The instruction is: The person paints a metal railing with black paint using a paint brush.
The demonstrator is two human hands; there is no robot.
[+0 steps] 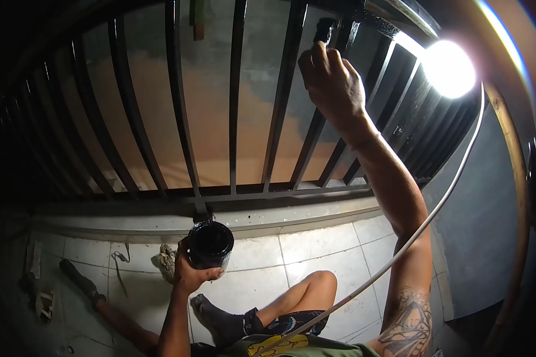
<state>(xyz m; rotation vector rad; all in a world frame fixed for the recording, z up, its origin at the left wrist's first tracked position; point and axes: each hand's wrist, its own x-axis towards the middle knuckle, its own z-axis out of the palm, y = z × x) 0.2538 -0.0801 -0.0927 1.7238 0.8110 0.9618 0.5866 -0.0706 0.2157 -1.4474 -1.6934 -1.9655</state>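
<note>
My left hand (192, 272) is wrapped round a can (211, 244) of black paint, held upright above the tiled floor. Raised at the upper right, my right hand (335, 83) grips a dark paint brush (324, 30); its bristles are hard to make out against the dark top rail. Wet-looking black paint shines on the bars (290, 71) of the railing (238, 95) near the brush. A crumpled rag (165, 262) lies on the floor just left of the can.
A bright lamp (448, 68) glows at the upper right, its white cable (452, 190) hanging across my right arm. A bamboo pole (509, 137) stands at the right. Below the railing runs a low ledge (292, 220). My legs are stretched and bent on the floor tiles (315, 247).
</note>
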